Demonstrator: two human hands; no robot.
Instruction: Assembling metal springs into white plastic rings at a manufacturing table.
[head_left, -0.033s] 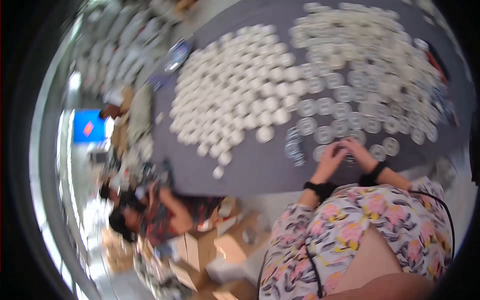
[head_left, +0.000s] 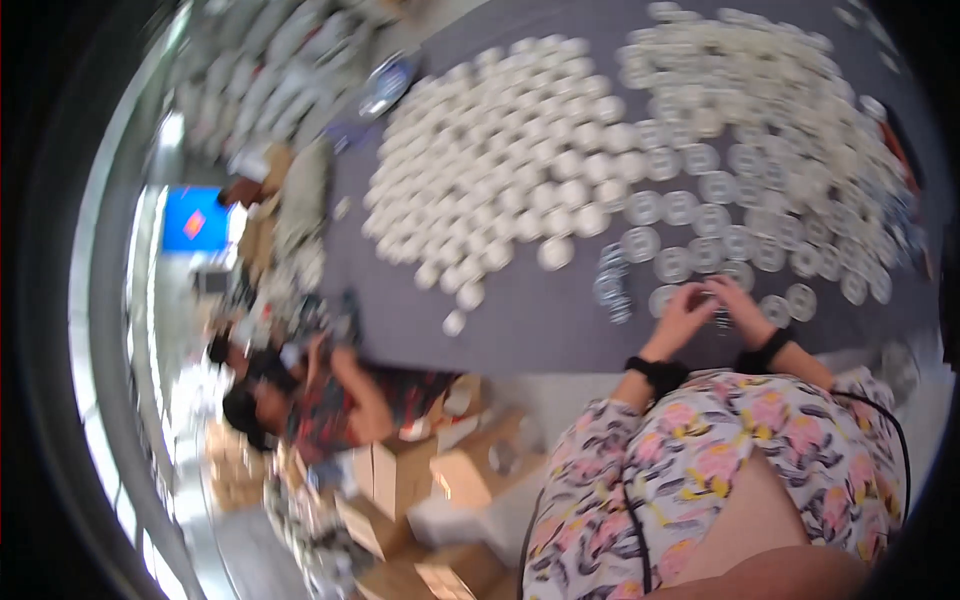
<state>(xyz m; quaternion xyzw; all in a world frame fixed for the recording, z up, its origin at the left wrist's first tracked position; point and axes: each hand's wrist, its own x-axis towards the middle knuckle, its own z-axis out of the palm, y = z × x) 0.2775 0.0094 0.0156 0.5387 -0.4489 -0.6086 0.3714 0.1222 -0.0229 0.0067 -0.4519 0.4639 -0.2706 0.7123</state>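
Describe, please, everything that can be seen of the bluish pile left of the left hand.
The pile is a narrow strip of small, shiny, blue-grey pieces, perhaps metal or clear plastic; blur hides their shapes. It lies on the dark table, its length running away from the table's near edge. The left hand does not touch it; pale discs lie close to its right.

A dark grey table [head_left: 400, 335] holds everything. White rounds [head_left: 510, 150] sit in a crowded block left of its middle — a few straggle toward the near edge. On the right, flatter discs [head_left: 673, 264] spread in front of a dense pile [head_left: 735, 60]. Shiny parts [head_left: 613, 285] lie in a short row nearby — blurred. A bluish object [head_left: 388, 85] rests at the far left edge.
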